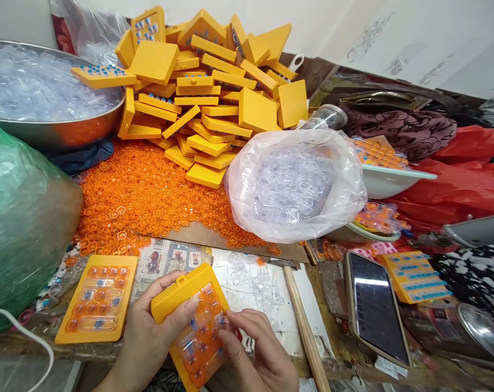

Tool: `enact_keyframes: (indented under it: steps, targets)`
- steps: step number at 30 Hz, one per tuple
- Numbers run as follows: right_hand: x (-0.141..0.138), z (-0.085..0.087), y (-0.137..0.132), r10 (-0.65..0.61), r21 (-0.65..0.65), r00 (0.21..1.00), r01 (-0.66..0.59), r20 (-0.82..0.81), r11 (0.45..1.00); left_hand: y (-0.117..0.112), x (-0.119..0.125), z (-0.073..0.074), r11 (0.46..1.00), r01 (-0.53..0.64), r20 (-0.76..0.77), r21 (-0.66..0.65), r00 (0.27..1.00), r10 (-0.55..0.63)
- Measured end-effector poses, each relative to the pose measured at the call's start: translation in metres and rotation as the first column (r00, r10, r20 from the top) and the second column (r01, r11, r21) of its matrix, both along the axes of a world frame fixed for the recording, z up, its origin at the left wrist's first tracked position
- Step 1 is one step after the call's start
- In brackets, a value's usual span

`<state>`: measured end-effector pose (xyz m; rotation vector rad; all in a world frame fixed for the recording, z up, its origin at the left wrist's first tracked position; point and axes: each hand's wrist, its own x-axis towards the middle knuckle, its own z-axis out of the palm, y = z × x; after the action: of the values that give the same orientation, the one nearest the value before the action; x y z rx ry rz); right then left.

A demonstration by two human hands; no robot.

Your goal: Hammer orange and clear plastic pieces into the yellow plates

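Note:
My left hand [146, 326] grips a flat yellow plastic case [169, 299], tilted, by its left side, with the thumb across its face. Orange cups with blue pegs and clear covers fill the case's face. At the case's right edge, my right hand [261, 345] has thumb and index finger close together over the cups. What sits between those fingertips is hidden, perhaps a small clear piece. A second yellow case [128, 272] with orange cups and clear covers lies flat left of my left hand. Beneath the hands is a worn, paper-covered board [247, 294].
Stacked yellow cases [258, 109] rise behind a heap of orange cups [144, 201]. A plastic bag [247, 218] holds clear pieces; a metal bowl [99, 122] holds more. A wooden stick [304, 332], a phone [379, 310] and a pegged yellow case [414, 277] lie right. A green bag [26, 228] bulges left.

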<state>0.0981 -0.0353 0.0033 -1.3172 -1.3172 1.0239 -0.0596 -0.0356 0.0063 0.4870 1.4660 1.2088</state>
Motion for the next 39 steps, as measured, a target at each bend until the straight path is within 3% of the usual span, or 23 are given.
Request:
enact_keyframes:
  steps: [3,6,10,16,21,25,34,39]
  targets:
    - [0.001,-0.007,0.0,-0.013,-0.062,1.0,0.012,-0.024,0.998,-0.004,0.001,0.001,0.999,-0.017,-0.089,0.036,0.996,0.02]
    - [-0.002,-0.011,-0.001,-0.106,-0.229,0.976,0.061,-0.191,0.972,-0.007,0.002,0.003,0.997,-0.025,-0.126,0.077,0.991,0.035]
    - [-0.007,-0.011,-0.001,-0.097,-0.39,0.909,-0.075,-0.405,0.918,-0.006,0.003,0.006,0.994,-0.018,-0.167,0.112,0.985,0.036]
    - [-0.015,-0.021,0.0,-0.102,-0.379,0.851,-0.12,-0.515,0.917,0.004,-0.002,0.004,0.995,0.067,-0.184,0.069,0.982,-0.054]
    - [-0.025,-0.02,0.007,-0.107,-0.408,0.872,-0.112,-0.477,0.906,0.011,-0.013,0.006,0.996,-0.023,-0.084,0.082,0.996,0.03]
    - [-0.032,-0.014,0.007,-0.118,-0.43,0.831,-0.156,-0.544,0.889,0.012,-0.019,0.017,0.993,-0.058,-0.154,0.107,0.985,0.074]
    - [-0.027,-0.012,0.012,-0.101,-0.476,0.697,-0.369,-0.71,0.799,0.021,-0.023,0.026,0.984,0.107,-0.186,0.14,0.979,-0.08]
    - [-0.033,-0.015,0.008,-0.112,-0.432,0.69,-0.311,-0.715,0.847,0.023,-0.014,0.024,0.98,0.113,-0.289,0.166,0.955,-0.062]
